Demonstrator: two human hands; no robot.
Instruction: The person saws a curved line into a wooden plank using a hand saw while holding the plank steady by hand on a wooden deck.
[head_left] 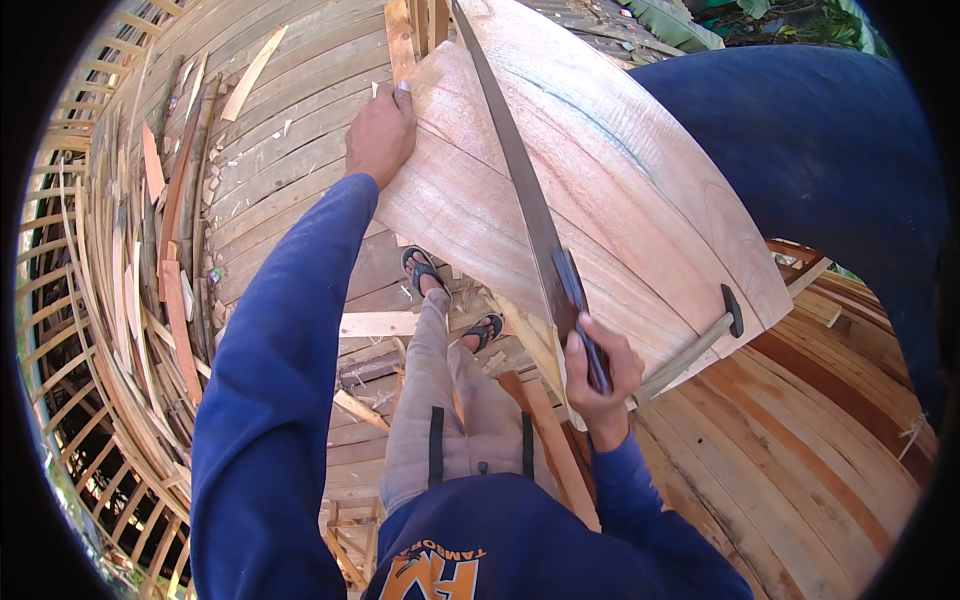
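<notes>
A wide, pale pinkish wooden board (630, 210) is in front of me, with grain lines running along it. My left hand (381, 135) grips its far left edge, the thumb on top and the other fingers partly hidden. My right hand (603, 370) is closed round the dark handle of a handsaw (522, 175). The long blade runs up and away to the left across the board, seen nearly edge-on; I cannot tell whether its teeth touch the wood. A hammer (733, 311) with a black head and wooden handle lies at the board's near right, just beyond my right hand.
Slatted planks (290, 150) with scattered shavings form the floor. Long wooden strips (180, 230) are piled at the left beside a curved lattice (65, 300). Curved planking (760, 450) spreads at the lower right. A large dark-blue shape (800, 140) bulges at the right. My sandalled feet stand below.
</notes>
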